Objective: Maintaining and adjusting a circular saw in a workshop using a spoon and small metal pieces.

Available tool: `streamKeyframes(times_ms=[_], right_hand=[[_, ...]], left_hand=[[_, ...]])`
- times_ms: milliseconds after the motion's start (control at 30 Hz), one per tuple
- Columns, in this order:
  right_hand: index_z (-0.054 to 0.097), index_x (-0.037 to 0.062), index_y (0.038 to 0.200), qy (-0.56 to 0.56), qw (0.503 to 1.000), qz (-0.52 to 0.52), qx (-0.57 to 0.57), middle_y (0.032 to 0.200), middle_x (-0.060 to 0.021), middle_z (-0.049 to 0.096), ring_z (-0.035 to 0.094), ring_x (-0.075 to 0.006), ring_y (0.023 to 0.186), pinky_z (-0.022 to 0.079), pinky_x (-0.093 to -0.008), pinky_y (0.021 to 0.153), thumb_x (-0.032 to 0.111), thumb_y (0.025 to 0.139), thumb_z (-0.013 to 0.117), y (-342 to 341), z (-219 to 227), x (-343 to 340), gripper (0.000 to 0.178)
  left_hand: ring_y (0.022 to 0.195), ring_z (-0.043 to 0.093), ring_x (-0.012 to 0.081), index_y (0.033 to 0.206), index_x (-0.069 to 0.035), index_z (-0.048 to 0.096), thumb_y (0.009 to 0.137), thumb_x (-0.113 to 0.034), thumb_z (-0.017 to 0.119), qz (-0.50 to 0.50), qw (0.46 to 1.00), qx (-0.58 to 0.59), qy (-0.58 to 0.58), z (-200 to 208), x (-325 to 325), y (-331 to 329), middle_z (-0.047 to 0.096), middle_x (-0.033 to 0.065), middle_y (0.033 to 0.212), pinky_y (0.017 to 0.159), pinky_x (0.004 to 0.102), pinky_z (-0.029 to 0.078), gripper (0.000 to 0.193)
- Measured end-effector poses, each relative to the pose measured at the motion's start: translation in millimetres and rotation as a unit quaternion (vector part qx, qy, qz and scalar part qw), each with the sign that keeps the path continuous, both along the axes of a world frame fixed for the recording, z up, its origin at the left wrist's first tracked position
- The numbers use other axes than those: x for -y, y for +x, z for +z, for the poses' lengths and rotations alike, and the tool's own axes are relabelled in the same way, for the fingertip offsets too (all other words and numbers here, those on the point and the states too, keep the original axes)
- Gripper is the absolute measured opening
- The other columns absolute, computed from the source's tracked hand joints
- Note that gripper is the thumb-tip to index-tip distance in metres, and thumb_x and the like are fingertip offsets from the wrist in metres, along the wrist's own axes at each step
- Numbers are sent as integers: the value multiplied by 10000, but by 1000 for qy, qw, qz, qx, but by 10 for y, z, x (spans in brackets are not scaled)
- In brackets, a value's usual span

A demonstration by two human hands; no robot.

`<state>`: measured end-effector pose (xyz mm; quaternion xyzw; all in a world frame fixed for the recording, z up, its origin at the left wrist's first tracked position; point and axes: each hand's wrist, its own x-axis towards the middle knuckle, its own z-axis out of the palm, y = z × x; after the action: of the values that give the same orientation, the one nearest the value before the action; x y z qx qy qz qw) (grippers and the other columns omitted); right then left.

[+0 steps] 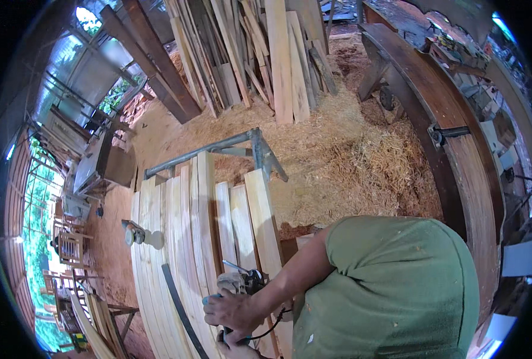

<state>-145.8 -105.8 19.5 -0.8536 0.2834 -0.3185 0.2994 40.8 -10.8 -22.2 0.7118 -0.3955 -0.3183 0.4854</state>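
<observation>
My right arm crosses from the green sleeve. My right hand [233, 310] wraps over the top of a corded power tool [242, 281] with a grey metal body, teal parts and a thin metal rod sticking out. Close by at the lower edge is my left hand [237, 350], partly cut off, closed around the tool's rear grip. The tool sits over several pale timber boards [203, 209] laid side by side; its underside is hidden. A dark narrow strip [182, 308] lies lengthwise on the boards to the left.
A smaller teal-and-grey tool [133, 232] rests at the boards' left edge. A metal frame [257, 146] supports their far end. Shavings [379, 161] cover the floor. Planks [281, 66] lean at the back; a long wooden bench [457, 143] runs along the right.
</observation>
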Motion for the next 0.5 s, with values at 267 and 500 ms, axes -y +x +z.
streamKeyframes(times_ms=[267, 500], right_hand=[[620, 7, 1115, -2, 1000, 0, 14, 1180, -196, 567, 498, -393, 1239, 374, -607, 992, 510, 788, 778, 52, -2, -1, 621], [676, 117, 1007, -41, 999, -14, 23, 1025, -142, 625, 586, -340, 1097, 387, -534, 969, 526, 844, 749, -112, 74, 99, 446]], left_hand=[[1009, 664, 261, 1272, 72, 544, 1003, -314, 621, 22, 991, 1, -134, 20, -104, -176, 644, 175, 1171, 861, 365, 575, 477], [962, 612, 207, 1116, 30, 638, 824, -163, 695, 85, 992, 18, -94, -21, 44, -381, 627, 96, 1031, 835, 337, 521, 355]])
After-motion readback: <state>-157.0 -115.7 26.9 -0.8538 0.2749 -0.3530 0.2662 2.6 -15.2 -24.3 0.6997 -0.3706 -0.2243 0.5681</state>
